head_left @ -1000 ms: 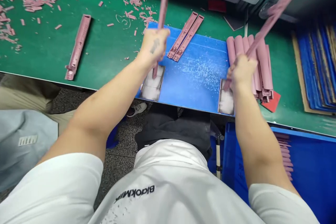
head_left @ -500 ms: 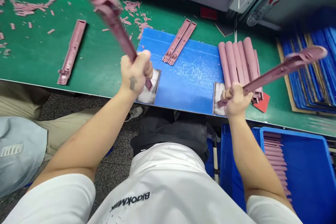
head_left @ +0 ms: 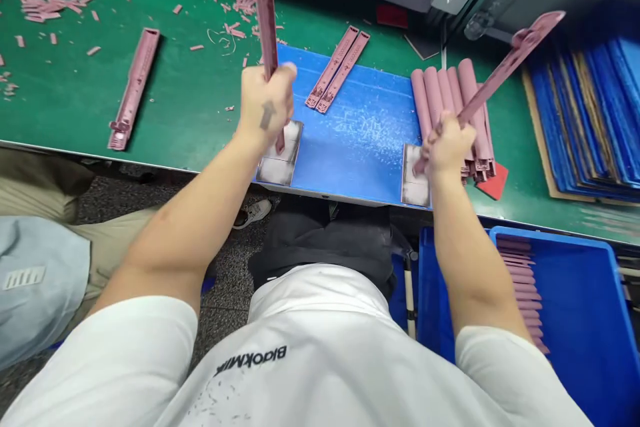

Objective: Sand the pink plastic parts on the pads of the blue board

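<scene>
My left hand [head_left: 267, 103] is closed round a long pink plastic part [head_left: 267, 20], which stands up from the fist with a ringed end at the top. My right hand [head_left: 450, 147] grips a similar pink plastic part [head_left: 505, 70], slanting up to the right. Each part's lower end pokes out below the fist, over one of two grey-white pads, the left pad [head_left: 276, 170] and the right pad [head_left: 414, 190]. Between the hands lies a blue mat [head_left: 350, 163]. Two slim pink pieces [head_left: 337, 70] rest side by side on its far part.
Several pink pieces [head_left: 440, 97] lie in a row on the mat's right side, near a red piece [head_left: 494, 181]. Another pink piece [head_left: 134, 90] and scraps [head_left: 47, 5] lie leftward. Blue sheets [head_left: 600, 127] are stacked right; a blue bin [head_left: 575, 307] stands below. A person's leg [head_left: 125, 233] is at left.
Both hands have moved slightly away from me with their pink parts. The left part has swung more upright, and the right one now points up more steeply.
</scene>
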Available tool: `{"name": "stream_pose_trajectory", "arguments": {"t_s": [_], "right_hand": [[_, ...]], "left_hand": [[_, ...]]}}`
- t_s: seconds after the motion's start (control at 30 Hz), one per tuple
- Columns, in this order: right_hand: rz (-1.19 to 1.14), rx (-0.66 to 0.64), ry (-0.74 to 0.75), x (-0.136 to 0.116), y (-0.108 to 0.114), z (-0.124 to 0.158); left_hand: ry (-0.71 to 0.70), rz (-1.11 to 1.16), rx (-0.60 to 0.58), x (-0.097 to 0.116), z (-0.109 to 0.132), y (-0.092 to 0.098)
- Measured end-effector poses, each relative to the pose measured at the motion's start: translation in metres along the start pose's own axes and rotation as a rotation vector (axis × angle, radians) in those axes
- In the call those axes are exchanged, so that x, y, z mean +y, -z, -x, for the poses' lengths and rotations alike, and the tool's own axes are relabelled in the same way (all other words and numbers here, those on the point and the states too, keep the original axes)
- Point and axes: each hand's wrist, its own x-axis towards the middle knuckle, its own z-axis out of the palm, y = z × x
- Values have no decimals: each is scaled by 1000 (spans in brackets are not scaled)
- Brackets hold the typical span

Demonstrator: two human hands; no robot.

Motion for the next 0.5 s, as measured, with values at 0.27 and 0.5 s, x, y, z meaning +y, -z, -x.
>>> {"name": "stream_pose_trajectory", "arguments": {"t_s": [0.27, 0.5], "right_hand": [[-54, -82, 28, -9, 20, 50], [86, -1, 143, 2, -4, 10]], "left_hand": [[-65, -6, -196, 11, 42, 25], [-331, -115, -52, -18, 10, 16]]}}
